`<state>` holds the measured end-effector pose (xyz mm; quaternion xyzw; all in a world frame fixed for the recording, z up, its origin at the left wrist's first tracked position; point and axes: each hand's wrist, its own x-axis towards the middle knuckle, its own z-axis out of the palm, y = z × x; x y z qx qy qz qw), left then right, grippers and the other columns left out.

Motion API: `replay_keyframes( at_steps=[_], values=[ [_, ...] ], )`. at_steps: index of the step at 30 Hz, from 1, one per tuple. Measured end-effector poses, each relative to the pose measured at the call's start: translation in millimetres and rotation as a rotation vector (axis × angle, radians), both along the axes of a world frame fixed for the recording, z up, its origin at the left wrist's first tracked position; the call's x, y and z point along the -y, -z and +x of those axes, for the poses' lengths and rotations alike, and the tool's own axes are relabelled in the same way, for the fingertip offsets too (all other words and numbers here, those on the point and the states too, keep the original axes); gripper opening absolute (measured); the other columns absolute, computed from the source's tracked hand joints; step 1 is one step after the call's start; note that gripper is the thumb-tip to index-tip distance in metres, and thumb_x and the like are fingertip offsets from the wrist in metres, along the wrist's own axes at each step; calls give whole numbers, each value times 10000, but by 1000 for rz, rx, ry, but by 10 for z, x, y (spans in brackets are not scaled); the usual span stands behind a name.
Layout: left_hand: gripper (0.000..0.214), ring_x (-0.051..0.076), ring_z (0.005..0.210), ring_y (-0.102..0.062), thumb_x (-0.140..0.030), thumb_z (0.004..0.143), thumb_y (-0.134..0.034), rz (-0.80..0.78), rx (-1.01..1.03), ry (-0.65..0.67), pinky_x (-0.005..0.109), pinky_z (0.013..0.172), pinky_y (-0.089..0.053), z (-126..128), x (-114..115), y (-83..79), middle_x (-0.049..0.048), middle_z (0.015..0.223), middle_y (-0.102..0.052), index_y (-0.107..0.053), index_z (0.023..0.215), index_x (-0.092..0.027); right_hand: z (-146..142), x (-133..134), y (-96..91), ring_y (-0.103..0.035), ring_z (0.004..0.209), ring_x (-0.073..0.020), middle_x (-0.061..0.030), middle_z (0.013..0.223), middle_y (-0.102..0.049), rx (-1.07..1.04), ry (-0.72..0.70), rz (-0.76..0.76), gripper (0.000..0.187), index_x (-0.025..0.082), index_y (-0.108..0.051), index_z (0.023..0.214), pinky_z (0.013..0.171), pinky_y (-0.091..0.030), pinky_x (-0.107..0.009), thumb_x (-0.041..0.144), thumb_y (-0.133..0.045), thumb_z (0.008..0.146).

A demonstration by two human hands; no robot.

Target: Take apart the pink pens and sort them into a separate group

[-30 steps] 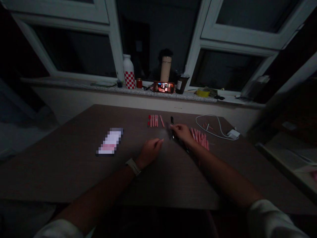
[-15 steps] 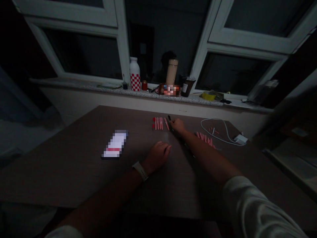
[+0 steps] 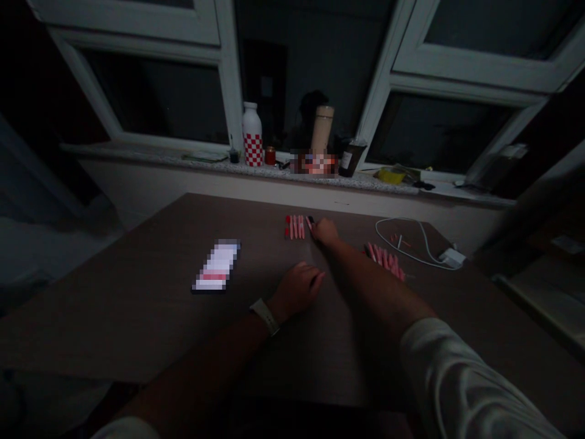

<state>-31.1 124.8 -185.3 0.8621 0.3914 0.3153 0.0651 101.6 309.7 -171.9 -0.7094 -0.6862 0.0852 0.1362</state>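
Observation:
My right hand [image 3: 325, 231] lies on the brown table at the right end of a row of pink-and-red sticks [image 3: 295, 227]. Its fingers touch a black marker tip [image 3: 311, 220], and the rest of the marker is hidden. My left hand [image 3: 297, 291] rests on the table nearer me, its fingers curled, with a watch strap [image 3: 264, 317] on the wrist. A thin dark line shows between its fingers, too dim to name. A second cluster of pink sticks [image 3: 384, 262] lies beyond my right forearm.
A pixelated flat object [image 3: 217, 265] lies on the table [image 3: 137, 311] to the left. A white cable [image 3: 402, 249] with a charger [image 3: 452, 257] and small pieces lies at the right. Bottles and a cup stand on the windowsill [image 3: 192, 157] past the table's far edge.
My right hand has moved left, from beside the marker to the end of the pink row. My left hand has slid slightly forward, and the view has tilted, bringing my right sleeve further in.

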Motion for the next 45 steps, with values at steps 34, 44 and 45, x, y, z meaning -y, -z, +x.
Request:
replay_keyframes(
  at_steps=[34, 44, 45],
  values=[
    [358, 167, 754, -543, -286, 996, -338, -70, 60, -31, 296, 740, -383, -27, -47, 33, 29, 729, -610, -574, 751, -176, 1035, 954, -368, -670, 821, -218, -116, 917, -733, 213, -209, -89, 283, 177, -734, 918, 663, -414, -246, 417, -606, 839],
    [393, 146, 653, -524, -338, 973, -379, -180, 45, -32, 269, 634, -344, -23, 8, -78, 19, 640, -571, -562, 666, -175, 904, 1491, -231, -676, 802, -234, -149, 909, -725, 306, -225, -33, 296, 150, -707, 888, 679, -436, -281, 383, -525, 867],
    [394, 146, 650, -524, -340, 972, -381, -186, 49, -26, 269, 630, -342, -25, 12, -81, 19, 637, -571, -565, 664, -175, 904, 1499, -242, -673, 784, -234, -151, 886, -723, 283, -220, -10, 294, 145, -701, 867, 668, -434, -282, 377, -520, 867]
  ],
)
